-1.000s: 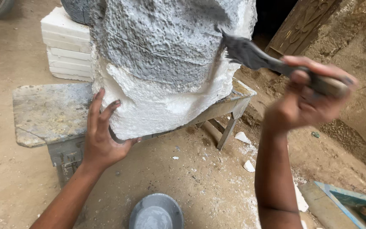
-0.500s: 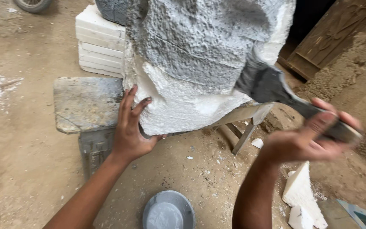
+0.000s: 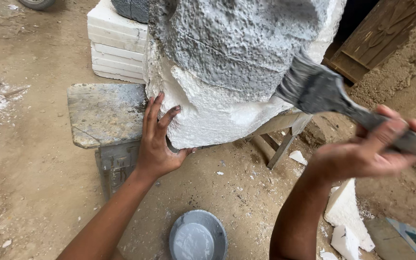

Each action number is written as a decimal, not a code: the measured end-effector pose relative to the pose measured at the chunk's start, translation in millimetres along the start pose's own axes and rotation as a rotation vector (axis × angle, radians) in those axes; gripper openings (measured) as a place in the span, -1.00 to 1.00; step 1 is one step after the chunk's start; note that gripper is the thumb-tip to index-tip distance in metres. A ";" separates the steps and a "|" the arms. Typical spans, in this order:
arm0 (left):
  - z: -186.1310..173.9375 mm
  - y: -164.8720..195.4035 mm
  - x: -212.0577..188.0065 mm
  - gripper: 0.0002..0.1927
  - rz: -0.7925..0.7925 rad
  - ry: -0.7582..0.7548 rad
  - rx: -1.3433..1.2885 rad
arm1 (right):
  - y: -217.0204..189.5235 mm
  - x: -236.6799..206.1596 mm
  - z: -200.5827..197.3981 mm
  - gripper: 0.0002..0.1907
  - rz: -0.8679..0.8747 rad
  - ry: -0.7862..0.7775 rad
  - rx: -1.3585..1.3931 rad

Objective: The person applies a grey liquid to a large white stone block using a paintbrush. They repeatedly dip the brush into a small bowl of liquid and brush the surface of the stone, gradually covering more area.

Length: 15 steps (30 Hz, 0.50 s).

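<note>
A big carved block of white foam [image 3: 217,115] stands in front of me, its upper part coated in rough grey paste [image 3: 237,43]. My left hand [image 3: 157,139] presses flat against its bare white lower left edge, fingers spread. My right hand [image 3: 367,151] grips the handle of a wide flat brush [image 3: 314,89] loaded with grey paste; the bristles touch the block's right side where grey meets white.
A grey bowl of paste [image 3: 198,238] sits on the dirt floor between my arms. A grey slab table [image 3: 102,113] stands left of the block, stacked white foam boards [image 3: 114,45] behind it. Foam scraps [image 3: 345,212] lie at the lower right; a wooden panel [image 3: 386,33] leans at the upper right.
The brush has swung down from a raised position to the block's right side, bristles now on the surface. My left hand has stayed on the lower edge. The view has shifted.
</note>
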<state>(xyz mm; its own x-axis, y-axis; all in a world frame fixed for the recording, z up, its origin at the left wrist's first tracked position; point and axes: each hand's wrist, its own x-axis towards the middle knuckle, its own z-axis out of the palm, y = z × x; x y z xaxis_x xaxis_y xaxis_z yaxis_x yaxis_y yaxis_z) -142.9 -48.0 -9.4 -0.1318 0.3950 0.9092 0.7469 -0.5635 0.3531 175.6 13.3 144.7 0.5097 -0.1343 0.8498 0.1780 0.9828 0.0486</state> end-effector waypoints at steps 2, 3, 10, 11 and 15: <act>-0.7 -0.6 -0.6 0.15 -0.002 0.010 0.007 | -8.4 2.1 1.9 -0.73 -0.060 0.049 0.015; -1.5 -1.1 -0.6 0.15 -0.004 0.005 0.009 | -11.9 1.1 4.4 -0.72 -0.002 0.021 -0.014; -4.8 2.0 3.0 0.12 -0.014 0.009 0.018 | -19.7 6.3 15.9 -0.72 -0.030 0.035 -0.178; -5.4 3.8 2.8 0.12 -0.013 0.018 0.010 | -17.6 7.3 16.9 -0.71 -0.021 0.034 -0.205; -8.8 8.8 5.0 0.11 0.016 0.035 0.016 | -9.6 11.0 15.7 -0.72 0.071 0.077 -0.060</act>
<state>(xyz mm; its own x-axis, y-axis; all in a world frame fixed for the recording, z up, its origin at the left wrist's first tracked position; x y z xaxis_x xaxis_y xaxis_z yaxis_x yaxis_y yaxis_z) -142.7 -57.4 0.2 -0.1421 0.3608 0.9217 0.7590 -0.5580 0.3355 166.3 4.4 161.8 0.5856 -0.0765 0.8070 0.1878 0.9813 -0.0432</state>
